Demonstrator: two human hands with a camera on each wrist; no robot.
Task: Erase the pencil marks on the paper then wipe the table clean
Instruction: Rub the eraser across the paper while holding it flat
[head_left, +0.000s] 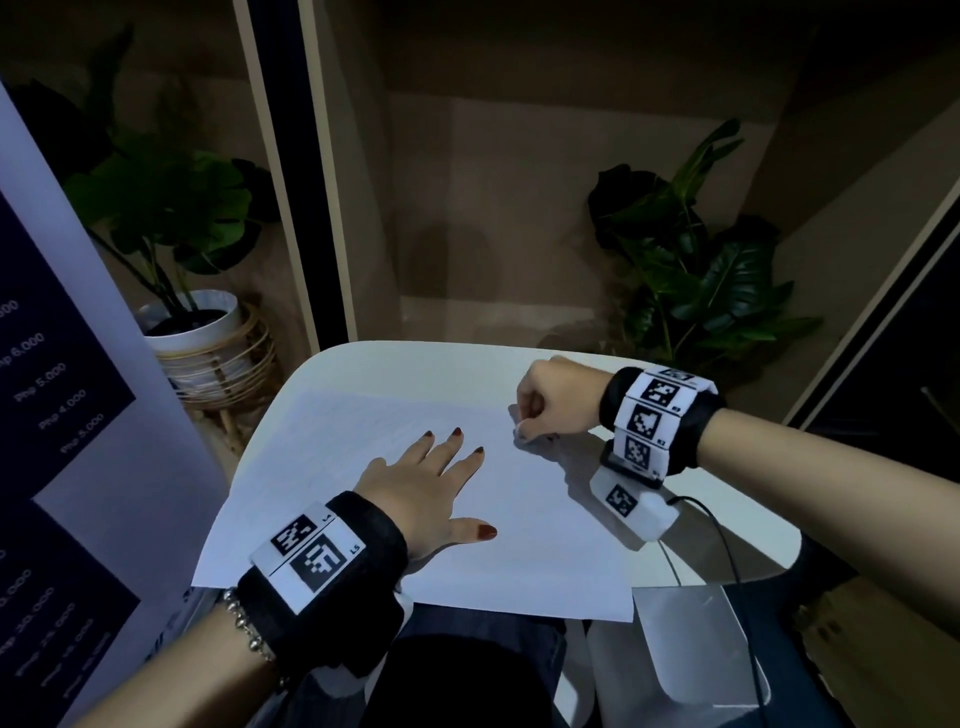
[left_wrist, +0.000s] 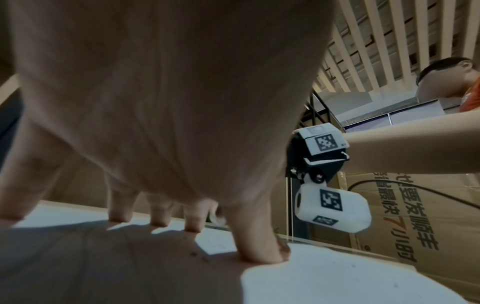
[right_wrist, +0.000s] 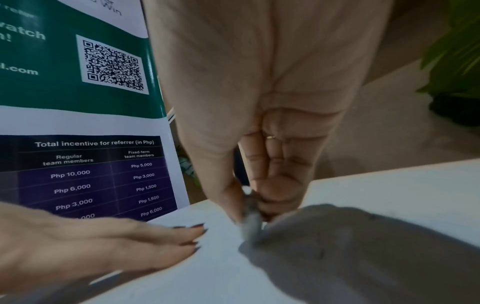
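Note:
A large white sheet of paper (head_left: 363, 493) lies on the small white table (head_left: 727, 514). My left hand (head_left: 436, 478) lies flat on the sheet with fingers spread, pressing it down; in the left wrist view its fingertips (left_wrist: 259, 253) press on the paper (left_wrist: 337, 273). My right hand (head_left: 550, 405) is curled near the paper's far right corner and pinches a small whitish eraser (head_left: 521, 430) against the sheet. In the right wrist view the eraser (right_wrist: 250, 222) is blurred between thumb and fingers, touching the paper (right_wrist: 221, 267). Pencil marks are too faint to make out.
A printed banner (head_left: 62, 415) stands at the left edge of the table. Potted plants stand behind at the left (head_left: 171, 218) and the right (head_left: 696, 260). A grey chair seat (head_left: 696, 639) and a black cable (head_left: 727, 551) lie at the right front. Another person (left_wrist: 451, 82) is nearby.

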